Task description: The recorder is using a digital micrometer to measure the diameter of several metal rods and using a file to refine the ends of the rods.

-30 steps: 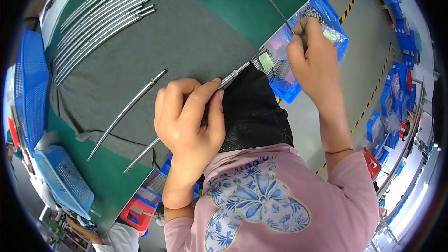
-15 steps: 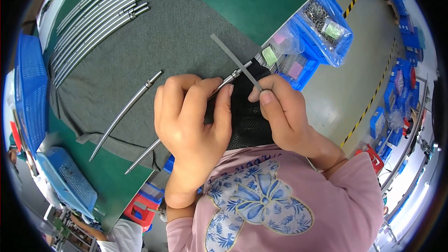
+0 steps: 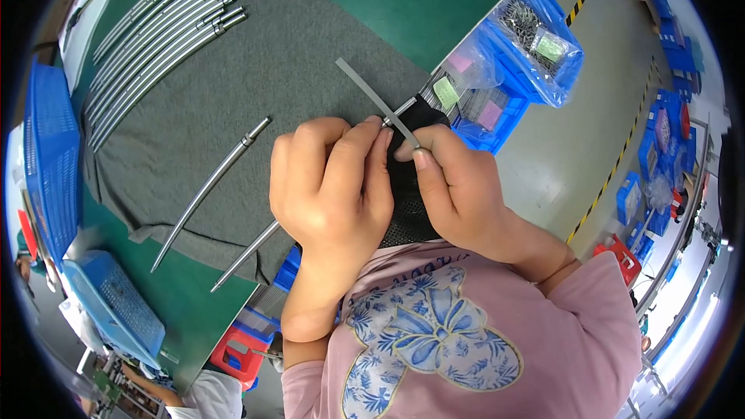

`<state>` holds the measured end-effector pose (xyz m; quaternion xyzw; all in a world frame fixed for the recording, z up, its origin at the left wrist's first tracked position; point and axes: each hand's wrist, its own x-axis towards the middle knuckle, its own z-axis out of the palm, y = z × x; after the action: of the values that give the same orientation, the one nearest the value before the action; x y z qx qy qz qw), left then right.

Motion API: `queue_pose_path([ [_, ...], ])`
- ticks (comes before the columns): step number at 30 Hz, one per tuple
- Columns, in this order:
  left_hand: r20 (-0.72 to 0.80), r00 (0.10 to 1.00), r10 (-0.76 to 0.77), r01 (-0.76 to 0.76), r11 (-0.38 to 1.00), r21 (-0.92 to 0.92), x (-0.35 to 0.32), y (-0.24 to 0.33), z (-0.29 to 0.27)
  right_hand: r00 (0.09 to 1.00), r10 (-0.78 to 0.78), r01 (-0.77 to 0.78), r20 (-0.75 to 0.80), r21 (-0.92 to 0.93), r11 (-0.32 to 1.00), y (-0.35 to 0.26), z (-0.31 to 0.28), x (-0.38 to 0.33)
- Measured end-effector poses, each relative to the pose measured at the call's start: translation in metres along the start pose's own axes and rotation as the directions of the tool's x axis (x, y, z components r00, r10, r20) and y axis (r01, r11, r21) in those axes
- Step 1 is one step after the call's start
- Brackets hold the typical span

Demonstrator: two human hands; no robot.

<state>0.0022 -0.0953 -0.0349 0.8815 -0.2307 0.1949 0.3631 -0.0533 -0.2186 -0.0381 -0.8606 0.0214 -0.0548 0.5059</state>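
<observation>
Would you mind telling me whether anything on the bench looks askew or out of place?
One metal rod lies alone and slanted on the grey mat, apart from the neat row of rods at the far edge. Otherwise nothing stands out.

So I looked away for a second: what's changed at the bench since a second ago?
The right hand came back from the blue parts bins with a thin flat grey strip, and now holds it at the tip of the metal rod that the left hand grips. The left hand stayed put on the rod; the loose rod and the row of rods on the grey mat haven't moved.
</observation>
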Motion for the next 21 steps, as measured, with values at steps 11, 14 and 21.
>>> queue_pose_path([
  [11, -0.054, 0.994, 0.099, -0.099, 0.995, -0.009, -0.002, -0.004, 0.003, 0.998, 0.006, -0.013, -0.061, -0.115, 0.993, -0.004, 0.007, 0.001],
  [14, -0.067, 0.993, 0.096, -0.096, 0.995, -0.004, -0.002, -0.004, 0.005, 0.998, 0.011, -0.023, -0.055, -0.235, 0.972, -0.001, 0.008, 0.001],
  [21, -0.064, 0.993, 0.098, -0.098, 0.995, 0.009, -0.004, -0.003, 0.005, 1.0, 0.014, -0.021, -0.02, -0.378, 0.926, -0.004, 0.006, -0.004],
])
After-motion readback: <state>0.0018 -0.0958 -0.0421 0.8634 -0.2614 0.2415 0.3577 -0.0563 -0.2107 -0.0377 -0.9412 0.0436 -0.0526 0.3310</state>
